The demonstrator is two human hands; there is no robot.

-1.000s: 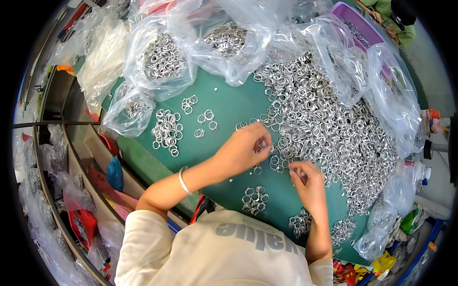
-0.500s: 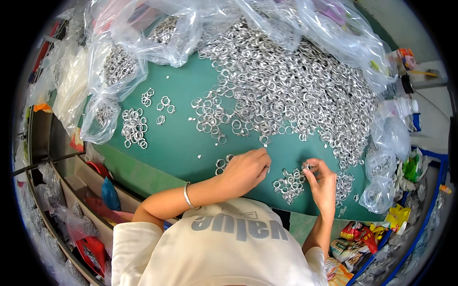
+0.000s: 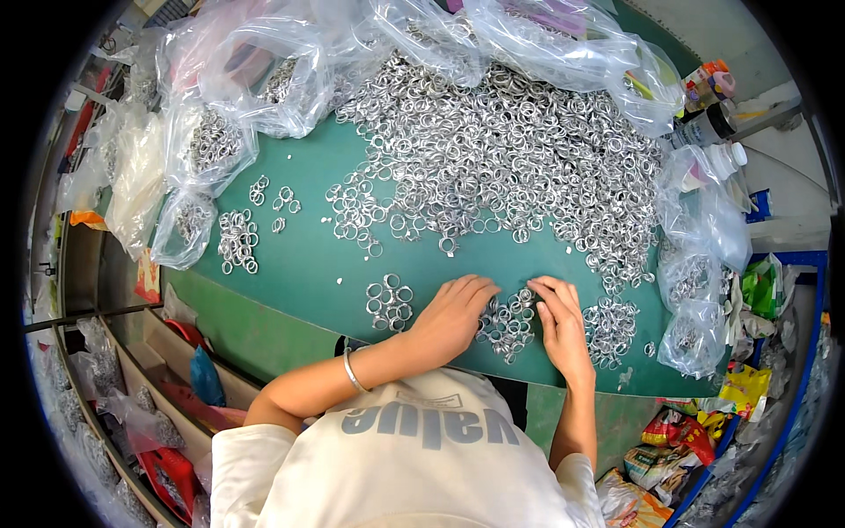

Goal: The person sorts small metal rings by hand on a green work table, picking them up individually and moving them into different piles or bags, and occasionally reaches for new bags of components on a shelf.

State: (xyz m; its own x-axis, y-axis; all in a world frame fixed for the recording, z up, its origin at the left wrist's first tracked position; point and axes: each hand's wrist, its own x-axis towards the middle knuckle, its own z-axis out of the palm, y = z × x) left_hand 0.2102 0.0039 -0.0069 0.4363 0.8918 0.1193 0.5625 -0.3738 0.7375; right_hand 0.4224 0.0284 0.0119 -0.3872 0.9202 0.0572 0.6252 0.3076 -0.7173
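Note:
My left hand (image 3: 453, 315), with a bracelet on its wrist, bends over the left edge of a small pile of silver metal rings (image 3: 506, 327). Its fingers are curled close together, and whatever lies under their tips is hidden. At the pile's right edge is my right hand (image 3: 563, 324), thumb and bent fingers a little apart, fingertips against the upper rings. Left of my left hand lies a small cluster of rings (image 3: 389, 302). Another small pile of rings (image 3: 611, 331) sits just right of my right hand.
A large heap of rings (image 3: 528, 158) spreads over the far part of the green table (image 3: 299, 264). Clear plastic bags (image 3: 290, 79) line its far edge. Smaller ring groups (image 3: 238, 241) lie at left. Bagged rings (image 3: 691, 339) and a white-capped bottle (image 3: 726, 158) stand along the right.
My right hand has moved left to the small pile, and the ring in its fingertips no longer shows there. My left hand has opened its bend slightly, uncovering the cluster on its left. The view has shifted.

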